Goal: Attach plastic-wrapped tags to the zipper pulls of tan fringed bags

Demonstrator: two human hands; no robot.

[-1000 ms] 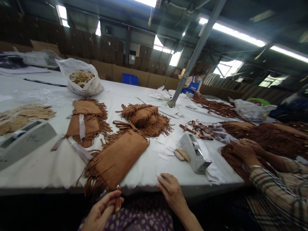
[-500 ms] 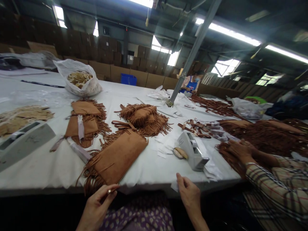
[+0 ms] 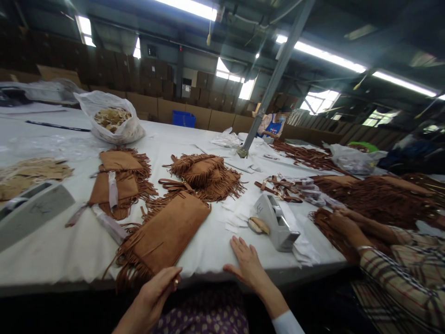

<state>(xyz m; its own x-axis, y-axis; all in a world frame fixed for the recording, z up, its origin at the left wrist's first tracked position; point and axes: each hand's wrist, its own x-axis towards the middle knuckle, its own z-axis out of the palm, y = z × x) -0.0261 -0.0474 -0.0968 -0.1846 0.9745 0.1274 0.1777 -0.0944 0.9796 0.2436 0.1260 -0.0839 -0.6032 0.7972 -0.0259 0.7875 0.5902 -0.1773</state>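
My left hand is closed in a pinch at the table's front edge, just below the near corner of a brown fringed suede pouch. A small shiny bit shows at its fingertips, but I cannot make out what it is. My right hand lies with fingers spread on the white tabletop near the edge, holding nothing. Beyond it are small white paper slips, a light-coloured oval object and a grey tape dispenser. More fringed pouches are heaped behind the near pouch.
Brown pouches with wrapped straps lie at left, near another tape dispenser and a white bag of tan pieces. Brown straps lie right of centre. A co-worker's hands rest on dark fringed pieces. A metal post rises beyond.
My right hand has opened from a pinch and moved left and forward onto the tabletop; the small white slip by it is no longer visible. My left hand has shifted slightly right, still pinched.
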